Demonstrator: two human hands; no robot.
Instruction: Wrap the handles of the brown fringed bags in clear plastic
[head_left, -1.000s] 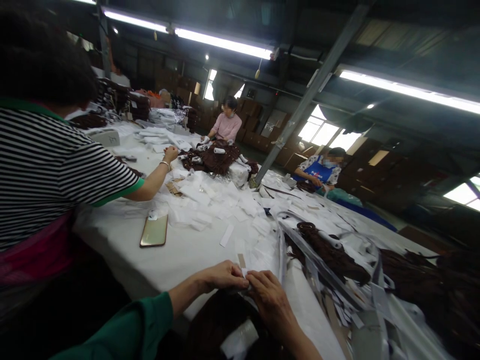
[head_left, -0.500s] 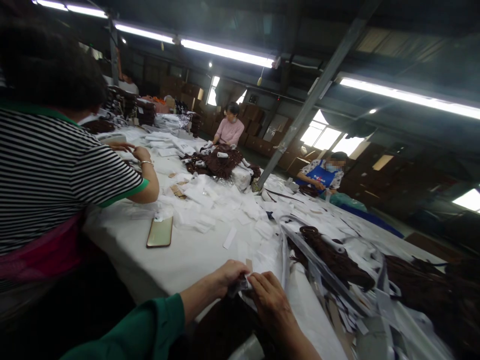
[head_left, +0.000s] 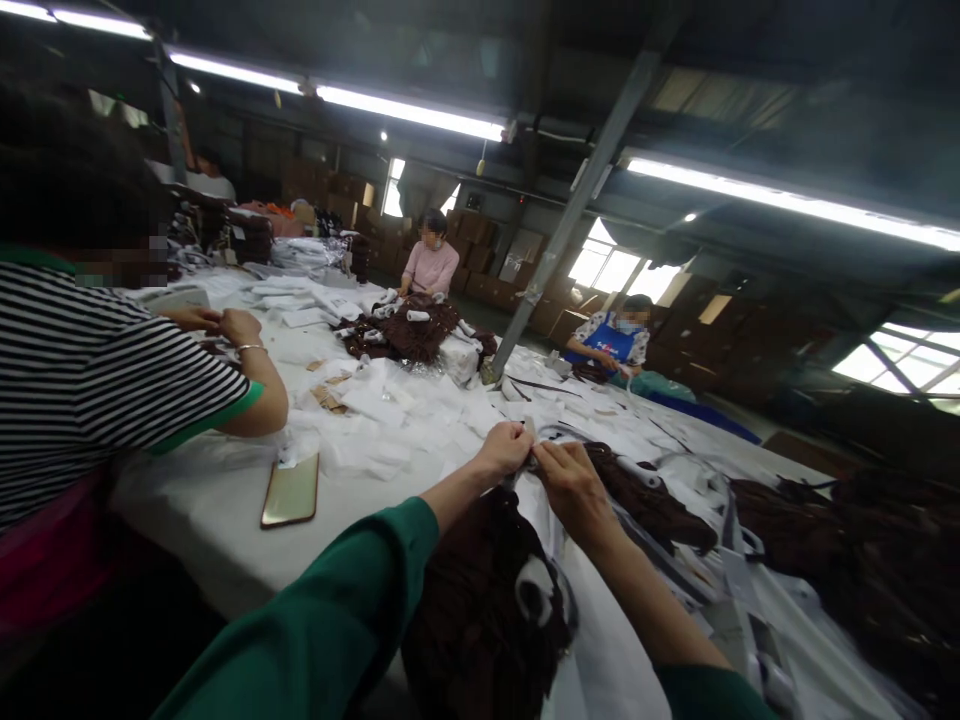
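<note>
My left hand (head_left: 504,452) and my right hand (head_left: 574,490) meet above the near side of the table, both with fingers closed in a pinch. A small pale strip (head_left: 529,430) shows between the fingertips; its kind is unclear. Under the hands hangs a dark brown bundle of cloth (head_left: 480,590), its top edge close to my left fingers. A white roll-shaped piece (head_left: 534,590) with a dark hollow lies against the cloth. Whether the fingers also grip the cloth is hidden.
Left of me, a person in a striped shirt (head_left: 112,370) works at the white-covered table (head_left: 217,510). A phone (head_left: 291,490) lies near its edge. White papers (head_left: 390,410), brown cloth piles (head_left: 409,330) and a slanted metal post (head_left: 555,240) stand beyond. More brown cloth (head_left: 847,560) fills the right.
Both my hands have risen and moved forward, still together. The brown cloth and white roll beneath them now show more fully. The view has swung slightly to the right.
</note>
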